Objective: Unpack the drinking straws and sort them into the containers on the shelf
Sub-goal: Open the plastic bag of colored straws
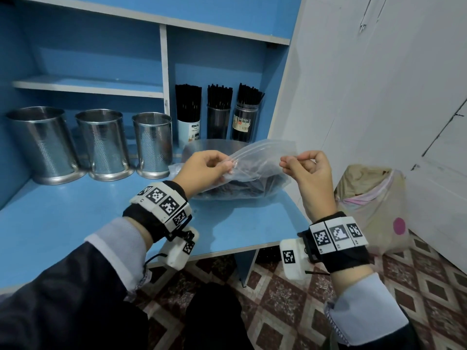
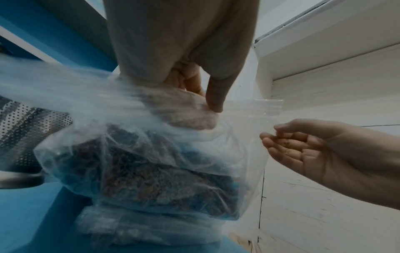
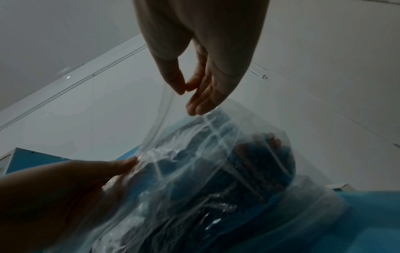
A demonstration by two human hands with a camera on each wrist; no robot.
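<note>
A clear zip bag (image 1: 255, 170) of dark straws (image 1: 237, 188) lies on the blue shelf board (image 1: 101, 223), right of centre. My left hand (image 1: 228, 166) pinches one lip of its mouth, and my right hand (image 1: 284, 162) pinches the other lip. In the left wrist view the left thumb (image 2: 214, 104) presses the bag (image 2: 151, 171), with the fingers behind the plastic. In the right wrist view the right hand (image 3: 184, 89) holds the bag's edge (image 3: 164, 109) between thumb and forefinger. Three empty perforated steel containers (image 1: 106, 142) stand at the left.
Behind the bag stand three holders full of black straws (image 1: 188, 104), (image 1: 218, 114), (image 1: 245, 122). Another plastic pack (image 2: 140, 227) lies under the bag. A white divider (image 1: 164, 66) splits the shelf. A lined bin (image 1: 371, 205) stands on the floor by the white wall (image 1: 379, 97).
</note>
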